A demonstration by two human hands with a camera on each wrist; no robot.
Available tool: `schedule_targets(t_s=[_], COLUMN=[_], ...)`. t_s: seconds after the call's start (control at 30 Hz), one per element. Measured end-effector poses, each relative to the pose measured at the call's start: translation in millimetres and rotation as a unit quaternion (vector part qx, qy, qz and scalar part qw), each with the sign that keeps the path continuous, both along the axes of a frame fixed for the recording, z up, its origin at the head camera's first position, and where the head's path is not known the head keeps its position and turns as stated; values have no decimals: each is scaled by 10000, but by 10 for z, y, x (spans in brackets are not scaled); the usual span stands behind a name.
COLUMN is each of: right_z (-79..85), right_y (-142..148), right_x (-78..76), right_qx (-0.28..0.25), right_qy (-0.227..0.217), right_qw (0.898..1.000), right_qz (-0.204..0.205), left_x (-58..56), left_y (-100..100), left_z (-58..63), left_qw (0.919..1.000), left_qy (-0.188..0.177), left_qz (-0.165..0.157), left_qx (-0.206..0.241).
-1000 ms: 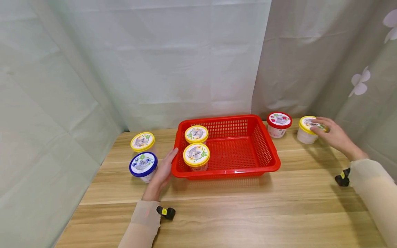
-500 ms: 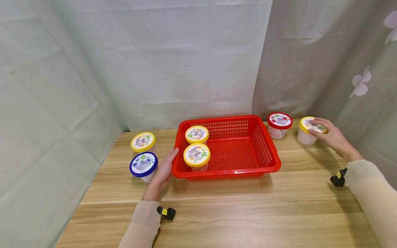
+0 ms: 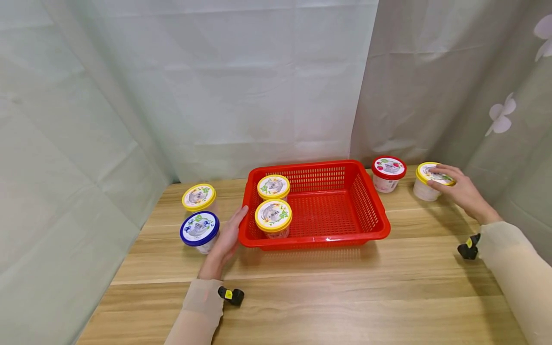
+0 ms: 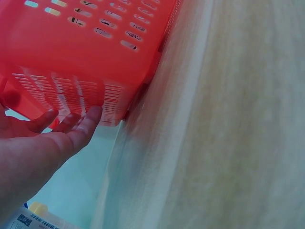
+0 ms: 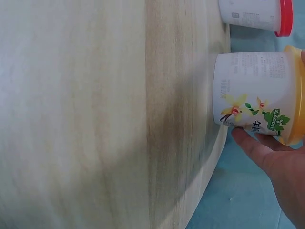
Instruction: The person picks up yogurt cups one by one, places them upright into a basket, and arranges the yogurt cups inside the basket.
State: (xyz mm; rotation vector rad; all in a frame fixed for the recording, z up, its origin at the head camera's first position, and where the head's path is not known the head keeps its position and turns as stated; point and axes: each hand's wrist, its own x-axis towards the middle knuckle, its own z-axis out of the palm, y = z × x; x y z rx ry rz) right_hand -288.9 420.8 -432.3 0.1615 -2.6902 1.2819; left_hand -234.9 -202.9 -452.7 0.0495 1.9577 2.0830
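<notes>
A red plastic basket (image 3: 319, 241) sits on the wooden table, with two yellow-lidded tubs, a rear tub (image 3: 273, 186) and a front tub (image 3: 273, 215), standing at its left end. My left hand (image 3: 225, 239) holds the basket's left rim, thumb on top; in the left wrist view its fingers (image 4: 86, 128) lie along the outer wall. At the far right my right hand (image 3: 465, 195) grips a white tub with a yellow lid (image 3: 424, 190), thumb on one side, fingers on the other. In the right wrist view that tub (image 5: 255, 90) stands with its base at the tabletop.
A red-lidded tub (image 3: 385, 182) stands between the basket and the gripped tub. Left of my left hand are a blue-lidded tub (image 3: 199, 229) and another yellow-lidded tub (image 3: 198, 196) behind it. Curtains (image 3: 267, 86) hang along the table's back and sides.
My right hand has shifted slightly left and its fingers have settled around the yellow-lidded tub. The left hand and the basket stay where they were.
</notes>
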Motion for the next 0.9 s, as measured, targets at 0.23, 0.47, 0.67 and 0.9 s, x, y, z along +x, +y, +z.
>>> schedule_targets(t_s=[0.23,0.47,0.67,0.9], right_z=[9,-6,15,87], right_y=[-6,4,1,18], right_x=[-16,-23,-14,12], right_qx=[26,31,87,111], right_qy=[-33,14,15,2], right_qw=[10000,10000,9999,9998], right_qz=[-23,-78,-144,-191], left_x=[-9,0,-4,-4], left_y=[-6,3,7,2], left_z=[-4,8,9,7], left_qw=[10000,10000,9999,9999], left_qy=[23,64,88,75], left_qz=[-36,-50,-69,-56], left_qx=[-70,-51,-33,-37])
